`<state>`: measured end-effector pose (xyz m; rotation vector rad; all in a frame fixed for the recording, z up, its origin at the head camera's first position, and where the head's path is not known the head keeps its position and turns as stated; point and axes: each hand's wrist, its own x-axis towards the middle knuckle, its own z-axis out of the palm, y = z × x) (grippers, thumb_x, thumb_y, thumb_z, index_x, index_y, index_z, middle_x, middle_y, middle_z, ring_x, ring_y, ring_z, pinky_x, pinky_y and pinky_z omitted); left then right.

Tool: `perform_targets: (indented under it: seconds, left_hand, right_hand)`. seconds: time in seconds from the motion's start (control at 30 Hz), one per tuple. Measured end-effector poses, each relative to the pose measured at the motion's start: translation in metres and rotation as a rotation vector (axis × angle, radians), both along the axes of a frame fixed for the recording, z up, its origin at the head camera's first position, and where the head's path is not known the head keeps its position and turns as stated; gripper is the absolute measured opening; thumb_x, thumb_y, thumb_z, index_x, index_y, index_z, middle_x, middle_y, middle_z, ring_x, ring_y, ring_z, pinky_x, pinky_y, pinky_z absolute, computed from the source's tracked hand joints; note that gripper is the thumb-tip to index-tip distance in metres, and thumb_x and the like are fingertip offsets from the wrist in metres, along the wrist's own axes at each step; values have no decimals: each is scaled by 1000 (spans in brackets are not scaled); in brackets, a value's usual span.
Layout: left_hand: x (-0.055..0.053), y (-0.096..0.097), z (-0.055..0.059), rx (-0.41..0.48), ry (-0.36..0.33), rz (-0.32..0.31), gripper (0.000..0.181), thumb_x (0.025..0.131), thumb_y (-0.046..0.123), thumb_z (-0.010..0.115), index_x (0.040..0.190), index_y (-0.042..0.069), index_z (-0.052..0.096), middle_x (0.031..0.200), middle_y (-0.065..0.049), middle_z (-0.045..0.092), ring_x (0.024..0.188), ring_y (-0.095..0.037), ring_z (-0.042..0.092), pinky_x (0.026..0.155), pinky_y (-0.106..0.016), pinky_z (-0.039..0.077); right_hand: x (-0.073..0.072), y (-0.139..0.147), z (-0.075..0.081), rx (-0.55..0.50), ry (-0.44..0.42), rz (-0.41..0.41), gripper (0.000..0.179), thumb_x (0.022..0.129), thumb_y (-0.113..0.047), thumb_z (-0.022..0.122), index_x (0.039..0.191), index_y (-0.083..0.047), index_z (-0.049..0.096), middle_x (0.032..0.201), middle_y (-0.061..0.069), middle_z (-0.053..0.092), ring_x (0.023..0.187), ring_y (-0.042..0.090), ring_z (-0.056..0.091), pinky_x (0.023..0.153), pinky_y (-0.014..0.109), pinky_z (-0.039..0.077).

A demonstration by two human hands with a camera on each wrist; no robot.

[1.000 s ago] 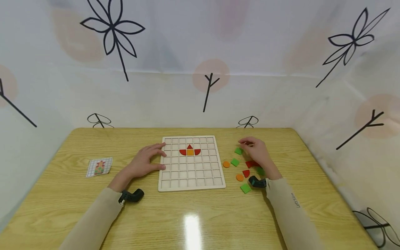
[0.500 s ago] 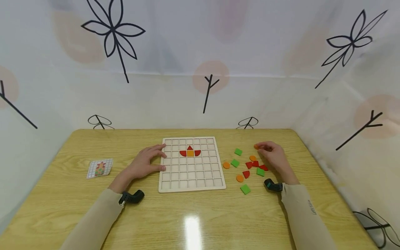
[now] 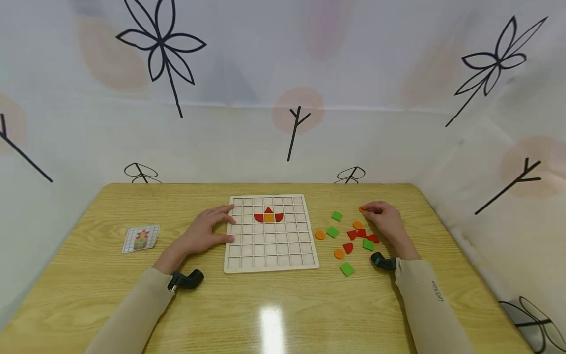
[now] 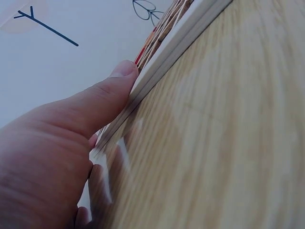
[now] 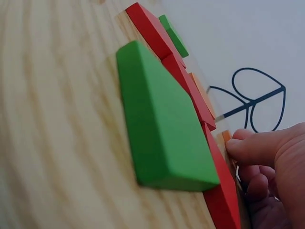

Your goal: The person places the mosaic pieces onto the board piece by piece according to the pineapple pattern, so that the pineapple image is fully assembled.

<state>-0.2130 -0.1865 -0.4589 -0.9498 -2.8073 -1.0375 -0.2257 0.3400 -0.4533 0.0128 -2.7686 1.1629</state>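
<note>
My left hand (image 3: 205, 228) rests on the left edge of a pale grid board (image 3: 283, 250), fingers spread and only slightly bent. In the left wrist view the thumb (image 4: 107, 98) touches the board's rim. On the board, an orange square (image 3: 269, 217) has a red triangle (image 3: 268, 210) above it and a red quarter-round piece on each side. At the far right, my right hand (image 3: 386, 223) pinches an orange piece (image 3: 361, 209) between thumb and fingers, low at the table. Its full shape is hidden by the fingertips.
Loose tiles lie right of the board: several green squares (image 3: 347, 269), several red pieces (image 3: 348, 248) and orange discs (image 3: 339, 253). A small card (image 3: 140, 238) with a coloured pattern on a grid lies at the left. A patterned white cloth (image 3: 221, 142) hangs behind the table.
My right hand has moved right, off the green tile, and now pinches the orange piece. Tiles formerly under it show. The left hand and the board have stayed put.
</note>
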Motion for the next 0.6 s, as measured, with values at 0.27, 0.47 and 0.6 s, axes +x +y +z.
perform_targets:
  seconds: [0.27,0.47,0.6]
  left_hand:
    - [1,-1,-2,12,-4,-2,37,86,38,78,116,19,68,157,-8,38,145,-35,29,113,-63,16]
    - [0,0,-4,1,-2,-3,38,87,40,77,117,20,67,158,-7,38,145,-34,29,114,-62,17]
    - [0,0,-3,6,-1,-1,37,87,40,78,116,19,67,157,-7,38,145,-34,29,114,-62,16]
  right_hand:
    - [1,-2,1,-81,-38,-26,37,99,-27,65,123,1,66,115,17,63,94,17,54,80,26,43]
    - [5,-3,12,-110,-62,-2,40,100,-29,63,125,2,65,121,21,62,95,16,54,76,19,44]
    - [6,-12,20,-116,-70,32,40,99,-28,63,125,2,65,123,22,62,94,16,56,74,19,47]
